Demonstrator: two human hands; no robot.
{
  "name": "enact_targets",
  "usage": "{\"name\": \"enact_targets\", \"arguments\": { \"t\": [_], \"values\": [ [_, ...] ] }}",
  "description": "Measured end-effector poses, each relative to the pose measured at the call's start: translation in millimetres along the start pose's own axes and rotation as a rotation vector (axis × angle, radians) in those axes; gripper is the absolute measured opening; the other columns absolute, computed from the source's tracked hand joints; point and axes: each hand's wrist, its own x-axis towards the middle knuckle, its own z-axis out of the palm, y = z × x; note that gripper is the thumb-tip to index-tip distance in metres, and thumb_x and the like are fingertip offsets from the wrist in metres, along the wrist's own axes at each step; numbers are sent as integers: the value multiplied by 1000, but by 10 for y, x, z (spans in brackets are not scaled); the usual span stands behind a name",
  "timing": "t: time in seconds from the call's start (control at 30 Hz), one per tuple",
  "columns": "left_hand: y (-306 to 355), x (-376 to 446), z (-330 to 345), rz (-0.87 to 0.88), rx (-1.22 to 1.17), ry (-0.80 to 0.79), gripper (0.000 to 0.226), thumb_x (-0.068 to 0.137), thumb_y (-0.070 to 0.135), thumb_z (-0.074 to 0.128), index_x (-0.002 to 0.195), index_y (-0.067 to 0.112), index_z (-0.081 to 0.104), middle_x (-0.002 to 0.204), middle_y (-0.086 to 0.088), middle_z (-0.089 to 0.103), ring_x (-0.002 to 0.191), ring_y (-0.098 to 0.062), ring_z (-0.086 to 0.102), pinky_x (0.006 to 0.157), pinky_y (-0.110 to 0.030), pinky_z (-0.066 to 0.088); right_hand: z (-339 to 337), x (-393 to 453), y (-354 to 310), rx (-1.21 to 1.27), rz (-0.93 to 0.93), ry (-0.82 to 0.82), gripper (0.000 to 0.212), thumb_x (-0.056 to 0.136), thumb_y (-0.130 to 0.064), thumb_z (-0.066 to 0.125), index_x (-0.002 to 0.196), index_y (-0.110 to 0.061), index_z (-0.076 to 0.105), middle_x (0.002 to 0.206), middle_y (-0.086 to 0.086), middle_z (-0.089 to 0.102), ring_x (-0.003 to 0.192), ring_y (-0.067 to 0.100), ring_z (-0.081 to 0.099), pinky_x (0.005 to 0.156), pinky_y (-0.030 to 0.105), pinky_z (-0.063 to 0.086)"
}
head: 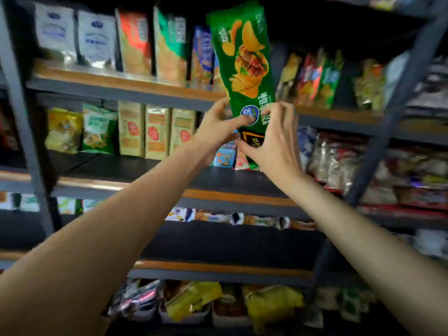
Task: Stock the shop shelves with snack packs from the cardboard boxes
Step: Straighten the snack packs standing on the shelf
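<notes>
Both arms reached up toward the shelves; the left hand [218, 127] pinched the lower left edge of a tall green chip bag [244, 66], thumb across its front, fingers curled behind; the right hand [276, 141] gripped the bag's bottom right corner, fingers curled over the front; the bag stood nearly upright above both hands, its top in front of the upper shelf [126, 87], between rows of standing snack packs [167, 48].

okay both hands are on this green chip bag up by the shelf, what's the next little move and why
Probably ease the green chip bag forward into the dark gap right of the blue pack: both the left hand and right hand pinch its bottom end, upright, before that shelf.
</notes>
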Motion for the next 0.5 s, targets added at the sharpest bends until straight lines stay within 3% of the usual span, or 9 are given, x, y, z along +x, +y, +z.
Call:
{"name": "enact_targets", "arguments": {
  "t": [0.07, 0.17, 0.23, 0.33, 0.43, 0.5],
  "values": [
    [152, 291, 444, 59, -1, -80, 63, 63, 13, 75, 121, 3, 51, 107, -18, 66, 87, -26, 65, 74, -36, 54, -304, 279, 295, -45, 18, 104, 56, 64, -31, 78, 102, -2, 49, 110, 19, 48, 100, 36, 49, 81, 37, 39],
    [385, 715, 984, 155, 14, -176, 41, 78, 4, 70, 113, 9, 51, 90, -4, 66, 76, -14, 63, 65, -25, 52, -659, 663, 719, -85, 30, 214, 53, 69, -29, 76, 104, -1, 48, 112, 17, 48, 102, 35, 49, 82, 33, 36],
    [490, 965, 1218, 215, 78, -234, 34, 81, 4, 68, 107, 15, 50, 93, -3, 63, 85, -15, 61, 75, -31, 52, -796, 859, 1019, -97, 29, 233, 53, 71, -25, 76, 106, 1, 45, 114, 17, 46, 103, 33, 49, 80, 31, 37],
    [505, 1316, 1371, 303, 336, -264, 41, 81, 10, 69, 116, 11, 48, 105, -9, 58, 88, -14, 57, 73, -25, 51, -837, 1114, 1471, -183, 10, 210, 57, 72, -23, 77, 108, 3, 42, 116, 18, 44, 101, 33, 51, 78, 33, 40],
    [419, 1731, 1366, 328, 498, -260, 32, 85, 8, 64, 115, 8, 50, 85, 0, 52, 68, -3, 49, 55, -8, 41, -734, 1353, 1904, -285, -5, 129, 61, 72, -25, 79, 111, 2, 41, 118, 18, 42, 103, 33, 49, 80, 37, 42],
    [363, 2025, 1337, 326, 590, -250, 22, 87, 5, 60, 107, 11, 50, 76, 4, 51, 59, 2, 50, 50, -4, 37, -613, 1517, 2170, -307, -21, 20, 64, 71, -26, 80, 113, 0, 40, 118, 17, 40, 103, 32, 48, 82, 39, 43]
  ]
}}
